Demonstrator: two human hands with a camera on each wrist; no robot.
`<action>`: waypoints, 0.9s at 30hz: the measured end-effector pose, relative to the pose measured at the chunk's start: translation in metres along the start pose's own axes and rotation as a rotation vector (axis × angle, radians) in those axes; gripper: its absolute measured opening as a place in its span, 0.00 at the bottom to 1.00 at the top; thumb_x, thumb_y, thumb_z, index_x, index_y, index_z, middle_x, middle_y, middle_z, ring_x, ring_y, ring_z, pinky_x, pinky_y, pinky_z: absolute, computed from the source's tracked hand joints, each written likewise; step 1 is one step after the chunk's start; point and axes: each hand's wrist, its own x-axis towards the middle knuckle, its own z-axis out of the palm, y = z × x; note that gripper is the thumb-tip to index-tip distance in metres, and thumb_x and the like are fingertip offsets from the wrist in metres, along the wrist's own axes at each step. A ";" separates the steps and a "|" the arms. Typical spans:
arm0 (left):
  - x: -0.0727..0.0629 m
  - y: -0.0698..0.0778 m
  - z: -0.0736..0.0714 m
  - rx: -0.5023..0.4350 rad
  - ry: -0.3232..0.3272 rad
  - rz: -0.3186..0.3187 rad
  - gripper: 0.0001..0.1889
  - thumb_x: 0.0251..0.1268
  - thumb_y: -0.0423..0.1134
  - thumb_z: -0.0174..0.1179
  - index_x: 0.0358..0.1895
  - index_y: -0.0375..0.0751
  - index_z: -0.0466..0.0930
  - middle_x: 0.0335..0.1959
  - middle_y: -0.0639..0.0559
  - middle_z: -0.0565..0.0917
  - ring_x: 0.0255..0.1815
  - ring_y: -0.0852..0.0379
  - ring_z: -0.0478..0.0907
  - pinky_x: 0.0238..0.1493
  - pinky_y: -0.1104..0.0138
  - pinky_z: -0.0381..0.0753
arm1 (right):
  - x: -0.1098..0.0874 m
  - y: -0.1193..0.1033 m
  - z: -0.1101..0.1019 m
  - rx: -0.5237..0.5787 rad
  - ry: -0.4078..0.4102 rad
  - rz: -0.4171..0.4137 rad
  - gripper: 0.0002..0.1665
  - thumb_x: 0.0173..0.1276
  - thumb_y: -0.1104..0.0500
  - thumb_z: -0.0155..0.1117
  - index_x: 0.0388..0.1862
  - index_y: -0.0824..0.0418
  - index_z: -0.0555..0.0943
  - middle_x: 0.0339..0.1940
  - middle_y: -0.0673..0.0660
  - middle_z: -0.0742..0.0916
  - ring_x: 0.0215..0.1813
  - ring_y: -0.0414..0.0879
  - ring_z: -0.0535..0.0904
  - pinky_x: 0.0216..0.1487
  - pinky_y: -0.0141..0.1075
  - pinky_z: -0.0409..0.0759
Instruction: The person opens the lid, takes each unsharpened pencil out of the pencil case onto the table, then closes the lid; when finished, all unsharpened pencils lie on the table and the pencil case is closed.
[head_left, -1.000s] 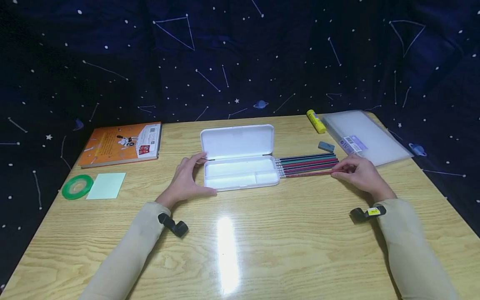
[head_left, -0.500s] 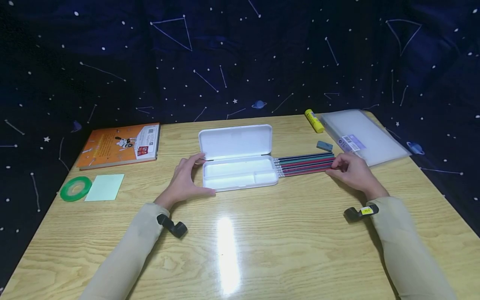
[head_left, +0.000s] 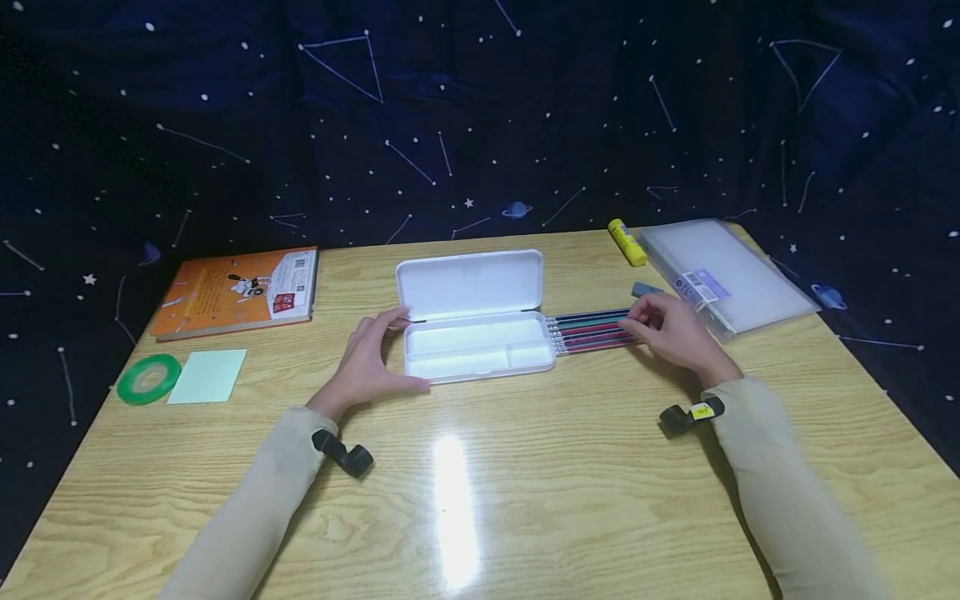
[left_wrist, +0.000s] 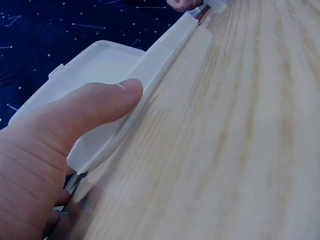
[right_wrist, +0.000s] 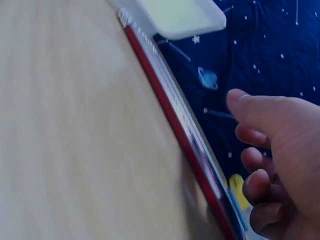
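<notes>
A white pencil case (head_left: 480, 357) lies with its lid (head_left: 471, 283) raised, its compartments bare. My left hand (head_left: 367, 367) grips the case's left end, thumb along the front wall and fingers at the back. Beside the case's right end, several pencils (head_left: 588, 332) lie side by side in a row, their ferrule ends toward it. My right hand (head_left: 671, 329) hovers over their other ends. In the right wrist view its fingers (right_wrist: 260, 185) are loosely bent with nothing between them, apart from the red pencil (right_wrist: 167, 112). The pencils' far ends are hidden behind this hand in the head view.
A grey-blue eraser (head_left: 647, 289), a yellow glue stick (head_left: 627, 242) and a clear plastic folder (head_left: 731, 275) lie at the back right. To the left are an orange book (head_left: 236, 292), green tape (head_left: 148, 379) and a pale green notepad (head_left: 207, 376).
My right hand has let go of the nearest red pencil, which now lies close against the row, and has moved left over the pencils. The left hand stays on the pencil case.
</notes>
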 end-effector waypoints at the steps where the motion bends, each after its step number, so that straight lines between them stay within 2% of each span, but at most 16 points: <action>1: 0.000 0.000 0.000 -0.002 0.000 -0.002 0.59 0.24 0.54 0.83 0.70 0.48 0.61 0.59 0.54 0.76 0.55 0.52 0.65 0.62 0.53 0.59 | 0.004 -0.002 0.003 0.014 0.004 -0.004 0.08 0.63 0.59 0.69 0.31 0.61 0.79 0.24 0.53 0.78 0.24 0.38 0.67 0.25 0.28 0.64; 5: 0.000 -0.002 -0.001 0.006 0.001 -0.005 0.59 0.24 0.54 0.83 0.70 0.48 0.61 0.60 0.54 0.77 0.55 0.52 0.65 0.62 0.53 0.59 | 0.021 -0.014 0.015 0.066 -0.006 -0.010 0.06 0.67 0.60 0.63 0.35 0.63 0.80 0.27 0.55 0.80 0.28 0.40 0.69 0.30 0.28 0.66; 8: 0.000 -0.002 0.000 0.011 0.001 -0.006 0.60 0.24 0.55 0.83 0.70 0.48 0.61 0.60 0.55 0.77 0.54 0.53 0.65 0.61 0.55 0.60 | 0.032 -0.025 0.021 0.092 -0.037 0.024 0.11 0.72 0.56 0.58 0.42 0.64 0.81 0.34 0.58 0.83 0.33 0.43 0.72 0.36 0.29 0.68; 12: 0.001 -0.003 0.001 0.008 0.002 -0.005 0.59 0.23 0.55 0.83 0.70 0.48 0.62 0.59 0.54 0.76 0.54 0.53 0.65 0.60 0.56 0.61 | 0.044 -0.037 0.027 0.132 -0.086 0.094 0.18 0.76 0.51 0.51 0.53 0.62 0.78 0.43 0.61 0.84 0.37 0.48 0.75 0.38 0.31 0.72; 15: 0.001 -0.003 0.001 0.004 0.004 -0.017 0.56 0.23 0.56 0.82 0.66 0.48 0.64 0.58 0.52 0.75 0.55 0.52 0.65 0.61 0.54 0.61 | 0.052 -0.042 0.031 0.194 -0.112 0.117 0.21 0.77 0.50 0.47 0.60 0.61 0.75 0.45 0.64 0.83 0.35 0.53 0.76 0.36 0.34 0.74; 22: 0.000 -0.003 0.003 -0.028 0.006 -0.048 0.49 0.23 0.57 0.82 0.58 0.48 0.69 0.56 0.51 0.71 0.56 0.52 0.66 0.63 0.53 0.61 | 0.069 -0.054 0.043 0.300 -0.146 0.112 0.26 0.79 0.49 0.43 0.70 0.60 0.67 0.55 0.66 0.81 0.38 0.57 0.80 0.43 0.38 0.77; 27: 0.001 -0.005 0.002 -0.051 0.015 -0.051 0.49 0.22 0.55 0.83 0.58 0.47 0.69 0.55 0.49 0.71 0.56 0.52 0.67 0.60 0.56 0.66 | 0.081 -0.063 0.050 0.344 -0.130 0.083 0.27 0.79 0.50 0.41 0.72 0.58 0.65 0.56 0.65 0.80 0.36 0.60 0.79 0.39 0.39 0.76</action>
